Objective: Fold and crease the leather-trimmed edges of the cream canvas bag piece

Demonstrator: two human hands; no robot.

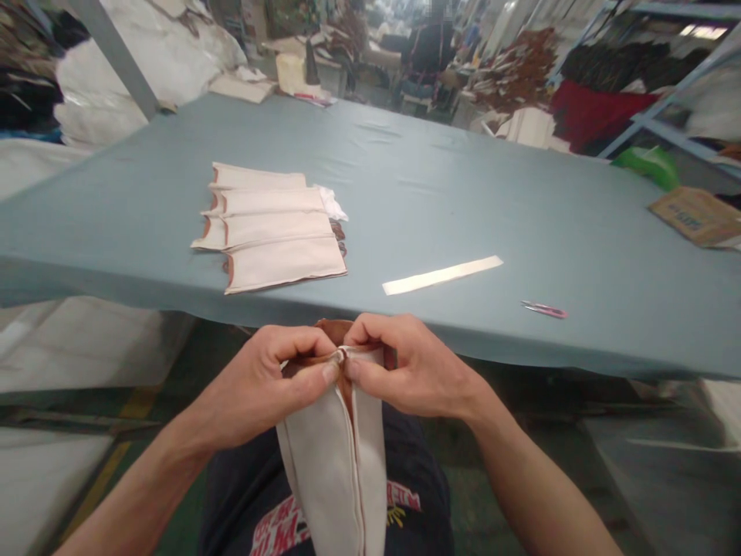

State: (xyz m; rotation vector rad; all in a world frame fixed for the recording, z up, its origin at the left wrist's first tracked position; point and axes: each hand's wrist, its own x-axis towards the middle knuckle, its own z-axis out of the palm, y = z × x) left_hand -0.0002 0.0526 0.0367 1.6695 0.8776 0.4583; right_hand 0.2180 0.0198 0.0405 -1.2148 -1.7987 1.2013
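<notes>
Cream piece (pixel 321 463): left fingers (pixel 312 380) and right fingers (pixel 373 378) each pinch closed at its top, probably aligning the edges; the next move calls for steady tension.

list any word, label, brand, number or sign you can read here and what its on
No text can be read with certainty.
Dark cloth garment: red-and-white characters, blurred and partly covered by the long off-white piece; unreadable.
Brown cardboard package at far right: bluish print, too small and blurred to read.
</notes>
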